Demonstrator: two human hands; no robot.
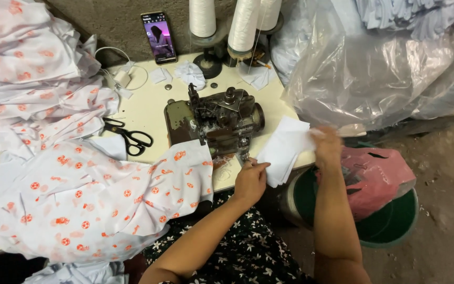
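The left hand (pixel 250 181) pinches the near edge of a stack of white cloth pieces (pixel 285 150); the blurred right hand (pixel 326 144) grips its far side, just right of the sewing machine (pixel 214 121). Printed fabric (pixel 95 200) lies heaped at left; the white pieces look not yet stitched.

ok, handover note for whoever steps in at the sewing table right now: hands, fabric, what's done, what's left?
Left hand: pinching the near edge of the white fabric pieces, just right of the sewing machine.
Right hand: on the far edge of the same white pieces; blurred, so the grip is unclear.
Printed white-and-orange fabric lies heaped left of the machine, one corner close to the needle area. Scissors lie on the table left of the machine.
Done: nothing visibly stitched on the white pieces.
Left: the white pieces are not yet at the needle.
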